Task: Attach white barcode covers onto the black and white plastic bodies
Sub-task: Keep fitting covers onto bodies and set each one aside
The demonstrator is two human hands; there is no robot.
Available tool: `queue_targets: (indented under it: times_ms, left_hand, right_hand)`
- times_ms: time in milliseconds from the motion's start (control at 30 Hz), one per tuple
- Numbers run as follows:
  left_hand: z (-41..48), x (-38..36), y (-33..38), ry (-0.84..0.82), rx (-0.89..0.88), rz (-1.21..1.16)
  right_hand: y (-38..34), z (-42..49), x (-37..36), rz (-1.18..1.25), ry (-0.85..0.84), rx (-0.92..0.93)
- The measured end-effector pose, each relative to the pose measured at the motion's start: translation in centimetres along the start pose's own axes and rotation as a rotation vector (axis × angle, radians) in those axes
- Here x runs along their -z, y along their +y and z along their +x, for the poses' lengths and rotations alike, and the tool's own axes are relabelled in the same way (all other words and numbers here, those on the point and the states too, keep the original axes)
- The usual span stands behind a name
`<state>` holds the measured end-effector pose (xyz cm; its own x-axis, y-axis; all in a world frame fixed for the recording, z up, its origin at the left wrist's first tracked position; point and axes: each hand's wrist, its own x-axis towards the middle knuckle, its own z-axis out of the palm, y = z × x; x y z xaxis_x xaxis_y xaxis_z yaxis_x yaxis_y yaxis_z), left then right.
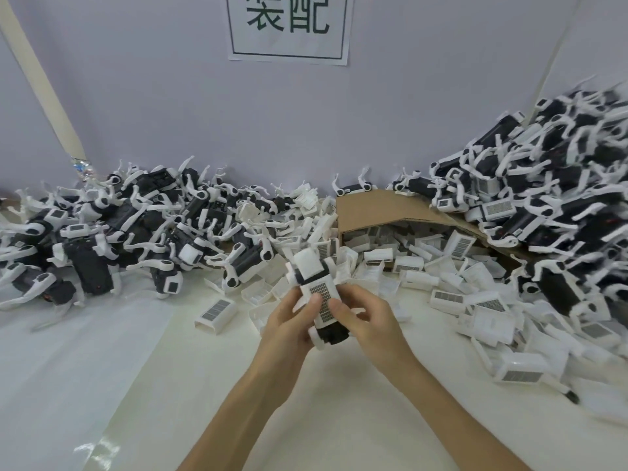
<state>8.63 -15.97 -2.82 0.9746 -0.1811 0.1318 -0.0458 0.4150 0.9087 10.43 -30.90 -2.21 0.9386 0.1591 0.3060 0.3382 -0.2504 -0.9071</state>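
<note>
I hold one black and white plastic body (311, 266) above the middle of the table, tilted away from me. A white barcode cover (323, 294) lies on its upper face. My left hand (289, 321) grips the body from the left, thumb on the cover. My right hand (367, 317) grips it from the right, thumb pressing the barcode. The body's black lower end (334, 334) shows between my palms.
A heap of black and white bodies (102, 232) fills the back left, and a taller heap (560, 181) the right. Loose white barcode covers (441, 287) spill from under a cardboard sheet (380, 205). One cover (215, 312) lies alone left of my hands. White table (306, 419) in front.
</note>
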Motion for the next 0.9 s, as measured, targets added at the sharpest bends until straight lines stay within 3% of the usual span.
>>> queue_targets:
  times_ms: [167, 267, 367, 467, 600, 700, 900]
  left_hand:
    - [-0.2, -0.3, -0.1, 0.038, -0.041, 0.077]
    - [-0.3, -0.6, -0.2, 0.089, -0.162, 0.196]
    - [-0.4, -0.9, -1.0, 0.169, -0.385, 0.56]
    - [-0.3, -0.7, -0.8, 0.228, -0.56, 0.918]
    - [0.2, 0.9, -0.6, 0.269, -0.633, 1.263]
    - [0.1, 1.0, -0.8, 0.237, -0.617, 1.343]
    - [0.0, 1.0, -1.0, 0.249, -0.606, 1.266]
  right_hand:
    - [0.2, 0.0, 0.1, -0.005, 0.045, 0.04]
    - [0.3, 0.2, 0.7, 0.037, -0.015, 0.008]
    - [0.0, 0.3, 1.6, 0.138, -0.104, -0.024]
    - [0.4, 0.6, 2.3, 0.101, -0.017, 0.028]
    - [1.3, 0.6, 2.7, -0.166, 0.011, 0.226]
    - [2.0, 0.4, 1.9, -0.294, -0.046, 0.336]
    - [1.9, 0.5, 1.1, -0.31, 0.045, 0.466]
